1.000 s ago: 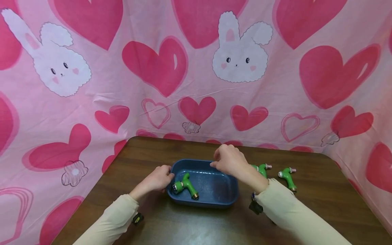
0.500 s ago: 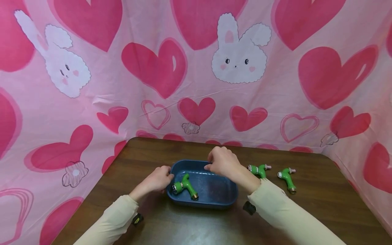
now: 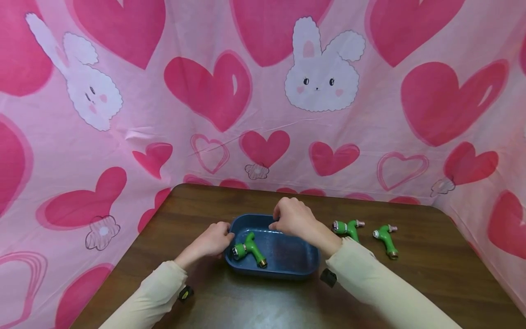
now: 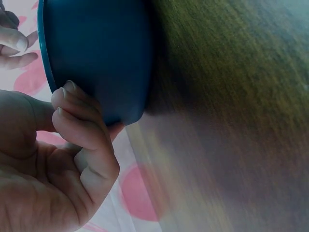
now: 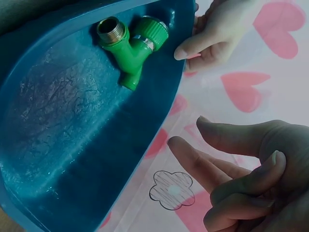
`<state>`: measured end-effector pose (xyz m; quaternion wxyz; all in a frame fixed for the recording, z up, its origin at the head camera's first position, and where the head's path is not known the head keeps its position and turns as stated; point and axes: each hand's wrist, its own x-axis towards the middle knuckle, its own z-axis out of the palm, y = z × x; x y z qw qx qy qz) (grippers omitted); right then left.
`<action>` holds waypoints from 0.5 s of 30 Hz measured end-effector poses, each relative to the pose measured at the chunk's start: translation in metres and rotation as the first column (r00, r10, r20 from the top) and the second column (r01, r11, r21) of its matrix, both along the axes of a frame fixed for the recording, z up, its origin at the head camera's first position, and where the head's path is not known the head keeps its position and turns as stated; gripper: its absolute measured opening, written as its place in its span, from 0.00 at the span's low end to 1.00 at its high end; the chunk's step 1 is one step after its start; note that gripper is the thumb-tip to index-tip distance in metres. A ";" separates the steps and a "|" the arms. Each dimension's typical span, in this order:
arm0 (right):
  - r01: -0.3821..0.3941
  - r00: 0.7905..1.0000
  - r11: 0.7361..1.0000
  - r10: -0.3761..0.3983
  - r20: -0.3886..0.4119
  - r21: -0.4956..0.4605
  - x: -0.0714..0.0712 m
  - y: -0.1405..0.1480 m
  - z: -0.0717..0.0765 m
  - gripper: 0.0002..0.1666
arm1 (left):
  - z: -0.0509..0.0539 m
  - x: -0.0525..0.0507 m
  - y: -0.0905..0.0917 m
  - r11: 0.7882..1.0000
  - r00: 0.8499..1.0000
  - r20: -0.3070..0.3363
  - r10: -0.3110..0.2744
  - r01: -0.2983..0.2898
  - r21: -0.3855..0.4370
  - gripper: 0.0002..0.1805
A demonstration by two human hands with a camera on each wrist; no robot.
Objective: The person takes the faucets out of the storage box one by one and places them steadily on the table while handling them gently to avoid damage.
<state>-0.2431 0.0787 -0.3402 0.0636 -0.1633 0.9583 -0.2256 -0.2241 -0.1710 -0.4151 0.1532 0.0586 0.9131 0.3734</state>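
Note:
A blue rectangular basin (image 3: 287, 272) stands on the table with a green tap (image 3: 255, 252) lying in its left half. The tap has a ribbed green collar and a brass threaded end, clear in the right wrist view. My left hand (image 3: 213, 240) grips the basin's left end; the left wrist view has its fingers (image 4: 91, 140) bent at the rim. Above the far rim hovers my right hand (image 3: 295, 218), holding nothing. In the right wrist view its thumb and index finger (image 5: 190, 157) are apart, the other fingers loosely curled.
Two more green taps lie right of the basin: one with a ribbed collar (image 3: 349, 227), partly behind my right forearm, and another (image 3: 386, 241) farther right. The brown wooden table (image 3: 263, 306) ends at a pink heart-and-rabbit curtain (image 3: 320, 128).
My right hand has moved left over the basin's far side, uncovering more of the nearer tap on the right. My left hand stays on the rim, and the tap in the basin has not moved.

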 end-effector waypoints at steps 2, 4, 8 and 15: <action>-0.008 1.000 1.000 0.008 0.000 -0.002 -0.001 -0.001 -0.001 0.15 | 0.000 0.000 0.000 1.000 1.000 -0.001 0.003 -0.003 -0.003 0.10; -0.014 1.000 1.000 0.014 0.004 -0.003 -0.001 -0.002 -0.002 0.14 | 0.001 0.000 0.000 1.000 1.000 0.001 0.003 -0.003 -0.003 0.11; -0.027 1.000 0.999 0.027 0.003 0.017 -0.002 -0.006 -0.004 0.14 | 0.001 0.000 0.000 1.000 1.000 0.001 0.001 -0.001 -0.001 0.11; -0.039 0.999 0.999 0.039 0.018 0.029 -0.002 -0.011 -0.005 0.14 | 0.000 0.000 0.000 1.000 1.000 -0.001 -0.006 0.006 0.004 0.12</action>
